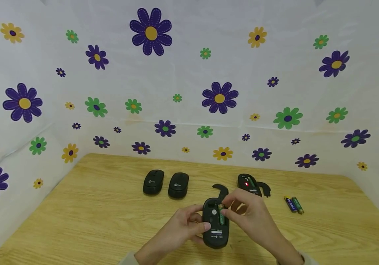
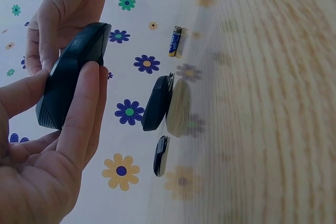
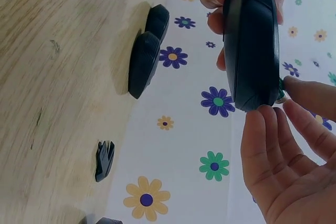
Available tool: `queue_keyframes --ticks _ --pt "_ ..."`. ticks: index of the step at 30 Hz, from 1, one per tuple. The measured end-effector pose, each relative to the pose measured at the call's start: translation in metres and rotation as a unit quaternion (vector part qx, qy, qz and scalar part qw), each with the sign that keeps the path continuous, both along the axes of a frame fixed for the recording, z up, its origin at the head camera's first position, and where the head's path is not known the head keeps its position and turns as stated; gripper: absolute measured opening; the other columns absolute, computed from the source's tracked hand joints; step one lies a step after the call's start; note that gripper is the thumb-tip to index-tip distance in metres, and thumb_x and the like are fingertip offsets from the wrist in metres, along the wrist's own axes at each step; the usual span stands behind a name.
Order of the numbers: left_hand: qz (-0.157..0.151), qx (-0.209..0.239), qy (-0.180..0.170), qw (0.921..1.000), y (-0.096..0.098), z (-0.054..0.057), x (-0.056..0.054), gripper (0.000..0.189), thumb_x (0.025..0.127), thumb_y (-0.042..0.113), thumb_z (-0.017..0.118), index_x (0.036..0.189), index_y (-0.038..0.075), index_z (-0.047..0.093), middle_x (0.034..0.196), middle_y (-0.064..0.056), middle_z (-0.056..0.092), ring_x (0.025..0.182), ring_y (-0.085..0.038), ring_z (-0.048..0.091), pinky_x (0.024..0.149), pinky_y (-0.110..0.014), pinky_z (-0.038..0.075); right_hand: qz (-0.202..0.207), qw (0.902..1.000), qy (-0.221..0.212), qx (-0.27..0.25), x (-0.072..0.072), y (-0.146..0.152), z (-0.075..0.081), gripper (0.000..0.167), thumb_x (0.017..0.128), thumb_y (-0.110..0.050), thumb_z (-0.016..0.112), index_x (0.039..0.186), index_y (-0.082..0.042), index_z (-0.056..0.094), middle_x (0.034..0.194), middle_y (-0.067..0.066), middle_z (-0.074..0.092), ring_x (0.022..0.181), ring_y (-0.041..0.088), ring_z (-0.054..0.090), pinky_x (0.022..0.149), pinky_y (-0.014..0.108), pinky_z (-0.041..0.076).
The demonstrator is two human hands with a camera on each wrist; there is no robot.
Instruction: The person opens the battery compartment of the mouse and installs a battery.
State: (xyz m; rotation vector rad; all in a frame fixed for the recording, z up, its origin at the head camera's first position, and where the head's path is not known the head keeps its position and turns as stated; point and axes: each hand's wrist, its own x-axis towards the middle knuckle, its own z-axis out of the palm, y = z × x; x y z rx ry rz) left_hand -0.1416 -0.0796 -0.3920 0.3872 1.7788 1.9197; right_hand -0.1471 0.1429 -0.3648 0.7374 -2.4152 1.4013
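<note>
the held mouse fills the gap between left fingers and right fingers. left of the left fingers runs a wide bare stretch of surface; beyond them, a black mouse and its twin leave a narrow gap. beyond the right fingers, a loose cover and an opened mouse obstruct; two batteries lie farther right, with room before them.

The held mouse looks like smooth plastic with a satin sheen; the battery at its bay has a glossy sleeve. The wood-grained table is shiny enough to mirror the flowered sheet, which appears smooth, plastic-like and faintly creased.
</note>
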Motion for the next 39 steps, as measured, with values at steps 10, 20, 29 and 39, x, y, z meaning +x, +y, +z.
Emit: queue_keyframes --ticks 10,20,29,39 --pt "-0.004 0.006 0.002 1.0 0.0001 0.0008 0.0004 0.051 0.1 0.008 0.064 0.146 -0.006 0.047 0.101 -0.012 0.07 0.093 -0.025 0.072 0.076 -0.035 0.063 -0.018 0.9937 -0.107 -0.028 -0.0018 -0.001 0.002 0.012 0.091 0.001 0.073 0.101 -0.005 0.07 0.099 0.006 0.066 0.079 0.016 0.064 0.055 0.029 0.06" --pt "-0.006 0.009 0.01 0.9999 0.0006 0.0007 0.0022 0.05 0.1 0.007 0.064 0.146 -0.005 0.048 0.1 -0.012 0.07 0.091 -0.024 0.072 0.075 -0.034 0.063 0.075 0.9566 -0.268 -0.086 -0.0069 0.0061 0.0002 0.029 0.102 -0.01 0.062 0.122 0.011 0.058 0.11 0.022 0.067 0.087 0.03 0.071 0.055 0.042 0.063" --pt "-0.007 0.007 0.01 0.9999 0.0 0.0027 0.0026 0.051 0.1 0.007 0.063 0.147 -0.005 0.047 0.1 -0.011 0.07 0.092 -0.024 0.072 0.076 -0.034 0.063 0.086 0.949 -0.288 -0.094 -0.0088 0.0071 -0.0018 0.031 0.102 -0.008 0.061 0.124 0.012 0.055 0.107 0.017 0.068 0.089 0.029 0.07 0.055 0.044 0.063" --pt "-0.005 0.005 0.005 1.0 0.0015 0.0034 0.0035 0.05 0.099 0.007 0.064 0.146 -0.005 0.048 0.099 -0.011 0.069 0.092 -0.024 0.072 0.077 -0.035 0.063 0.093 0.9519 -0.275 -0.098 -0.0077 0.007 -0.0014 0.024 0.101 -0.005 0.061 0.119 0.011 0.057 0.108 0.017 0.067 0.093 0.029 0.069 0.054 0.044 0.062"
